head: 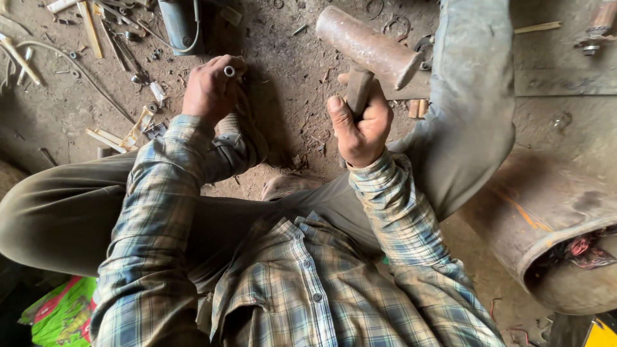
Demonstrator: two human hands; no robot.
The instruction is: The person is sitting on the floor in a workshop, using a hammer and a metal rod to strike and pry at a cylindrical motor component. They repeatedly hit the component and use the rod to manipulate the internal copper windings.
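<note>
So the small metal tube (pixel 229 71) sits a bit up and left of centre, end-on to the camera, pinched upright in the left hand (pixel 211 90) with the fingers curled tight around it so only the round open tip pokes out. Over at roughly 3 o'clock from it, the right hand (pixel 361 125) is clenched hard on the wooden handle of a hammer (pixel 369 48), thumb laid along the grip, and the big rusty cylindrical head is cocked up toward 12 o'clock. Looks to me like the strike-the-tube stage, hammer raised and not yet landed; the blow would need to come down square on that tiny tip, and the holding fingers sit right beside it, so aim matters. Out from there, the dirt floor (pixel 289 83) at 10 to 11 o'clock is littered with sticks, wire and small bits. A large rusty drum (pixel 546 218) lies at 4 o'clock with tangled wire inside. Hard to tell what the tube rests on, since the hand and knee cover its lower end. The hammer handle is mostly buried in the fist, and the drum is cut off by the frame edge.
</note>
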